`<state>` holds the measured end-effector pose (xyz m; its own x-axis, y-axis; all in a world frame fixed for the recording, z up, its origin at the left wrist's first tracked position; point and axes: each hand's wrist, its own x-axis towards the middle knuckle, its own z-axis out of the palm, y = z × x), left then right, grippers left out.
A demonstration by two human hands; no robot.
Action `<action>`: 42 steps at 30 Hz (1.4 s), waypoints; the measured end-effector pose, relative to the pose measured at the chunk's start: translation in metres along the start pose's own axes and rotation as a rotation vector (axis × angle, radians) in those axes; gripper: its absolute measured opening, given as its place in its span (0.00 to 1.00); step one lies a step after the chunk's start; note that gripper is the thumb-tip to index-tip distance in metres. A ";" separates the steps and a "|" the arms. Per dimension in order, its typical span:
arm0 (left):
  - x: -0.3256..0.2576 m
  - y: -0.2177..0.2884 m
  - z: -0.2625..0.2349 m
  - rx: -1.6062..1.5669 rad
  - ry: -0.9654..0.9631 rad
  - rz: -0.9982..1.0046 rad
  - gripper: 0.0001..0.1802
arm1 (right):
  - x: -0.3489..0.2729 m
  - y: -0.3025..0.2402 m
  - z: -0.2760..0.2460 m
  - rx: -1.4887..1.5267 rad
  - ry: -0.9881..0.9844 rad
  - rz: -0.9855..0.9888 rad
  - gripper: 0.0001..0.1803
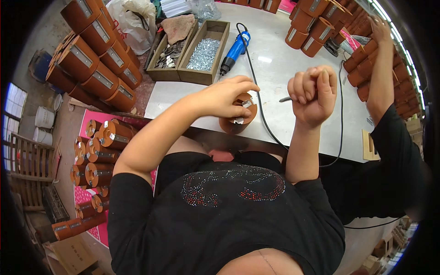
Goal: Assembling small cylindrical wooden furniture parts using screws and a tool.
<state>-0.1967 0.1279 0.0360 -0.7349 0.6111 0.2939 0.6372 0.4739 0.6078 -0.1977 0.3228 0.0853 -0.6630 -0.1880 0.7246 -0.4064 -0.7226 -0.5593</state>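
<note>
My left hand [228, 97] is curved over the top of a reddish-brown wooden-looking cylinder [232, 126], its fingers and thumb gripping the rim. Small silvery metal pieces [239, 121] show at the cylinder's top, partly hidden by the hand. My right hand [314, 94] is raised over the table to the right, closed in a fist. A short dark rod [285, 99] sticks out from its left side; the rest is hidden in the fingers. Beyond my left hand lies a blue electric screwdriver [236, 51], its bit pointing toward me.
Wooden boxes hold silvery screws [202, 54] and flat metal pieces [170, 56]. Brown cylinders are stacked at left [98, 59], lower left [101, 153] and far right [311, 27]. A black cord [259, 98] crosses the white table [275, 73]. Another person's arm [381, 68] reaches at right.
</note>
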 end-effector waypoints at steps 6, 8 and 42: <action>0.025 -0.016 -0.005 -0.280 -0.479 -0.271 0.22 | -0.025 -0.009 -0.010 -0.153 0.062 0.015 0.09; 0.020 -0.012 -0.008 -0.081 -0.315 -0.247 0.21 | -0.028 -0.016 -0.013 -0.187 0.082 0.012 0.09; -0.026 0.000 0.060 0.089 0.793 -0.064 0.15 | -0.013 0.053 0.006 -0.032 0.188 0.215 0.09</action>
<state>-0.1632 0.1498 -0.0155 -0.6956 -0.0362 0.7175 0.5795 0.5620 0.5902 -0.2065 0.2826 0.0486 -0.8401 -0.2058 0.5019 -0.2611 -0.6576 -0.7067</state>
